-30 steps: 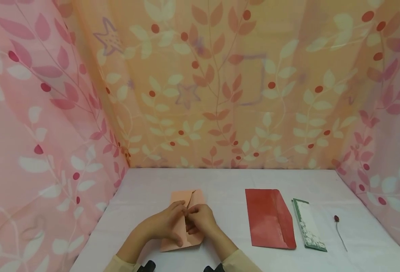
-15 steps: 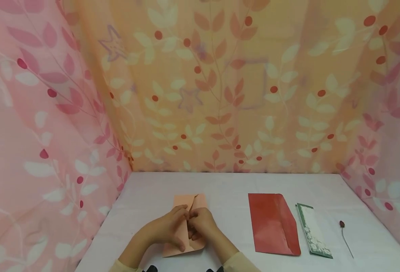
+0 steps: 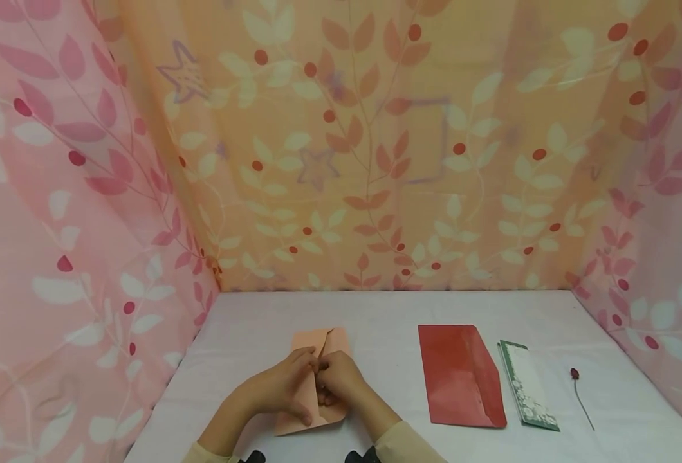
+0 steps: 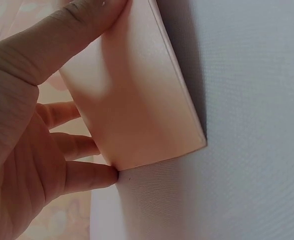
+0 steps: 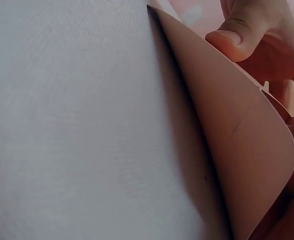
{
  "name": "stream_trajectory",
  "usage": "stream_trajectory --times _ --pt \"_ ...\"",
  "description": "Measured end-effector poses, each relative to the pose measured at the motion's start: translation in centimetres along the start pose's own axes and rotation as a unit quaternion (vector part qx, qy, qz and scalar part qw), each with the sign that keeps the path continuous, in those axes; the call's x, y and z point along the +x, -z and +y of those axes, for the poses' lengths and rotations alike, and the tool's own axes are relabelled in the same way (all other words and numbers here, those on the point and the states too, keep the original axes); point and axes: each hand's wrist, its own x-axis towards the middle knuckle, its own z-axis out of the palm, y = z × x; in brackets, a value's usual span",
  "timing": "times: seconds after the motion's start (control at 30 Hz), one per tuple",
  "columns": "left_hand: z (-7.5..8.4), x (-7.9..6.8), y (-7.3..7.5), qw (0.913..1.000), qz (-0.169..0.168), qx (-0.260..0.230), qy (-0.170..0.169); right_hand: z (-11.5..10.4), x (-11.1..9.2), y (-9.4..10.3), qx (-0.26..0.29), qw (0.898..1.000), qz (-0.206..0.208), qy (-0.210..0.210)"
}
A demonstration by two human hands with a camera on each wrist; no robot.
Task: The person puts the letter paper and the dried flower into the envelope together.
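Note:
A peach paper envelope [image 3: 318, 379] lies on the white table [image 3: 387, 321] near the front edge, its side flaps folded inward. My left hand [image 3: 285, 389] grips its left flap, thumb on top and fingers under the lifted edge [image 4: 137, 115]. My right hand [image 3: 341, 382] pinches the right flap, which curls up off the table [image 5: 236, 145]. Both hands meet over the middle seam.
To the right lie a red envelope [image 3: 459, 376], a green-bordered white card [image 3: 527, 386] and a small dried rosebud on a stem [image 3: 580, 392]. Pink and orange leaf-print curtains [image 3: 341, 161] close in the table at the back and both sides.
The hands stay on the peach envelope with only slight finger movement at the seam. The head view has shifted a little.

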Motion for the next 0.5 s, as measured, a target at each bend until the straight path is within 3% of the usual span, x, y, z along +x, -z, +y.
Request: stream_trajectory --times 0.3,0.5 --pt "0.12 -0.11 0.00 1.0000 -0.002 0.001 0.003 -0.19 -0.29 0.10 -0.012 1.000 -0.006 0.009" --pt "0.46 -0.16 0.16 1.0000 -0.001 0.006 0.007 0.20 -0.32 0.33 -0.016 0.998 -0.042 0.035"
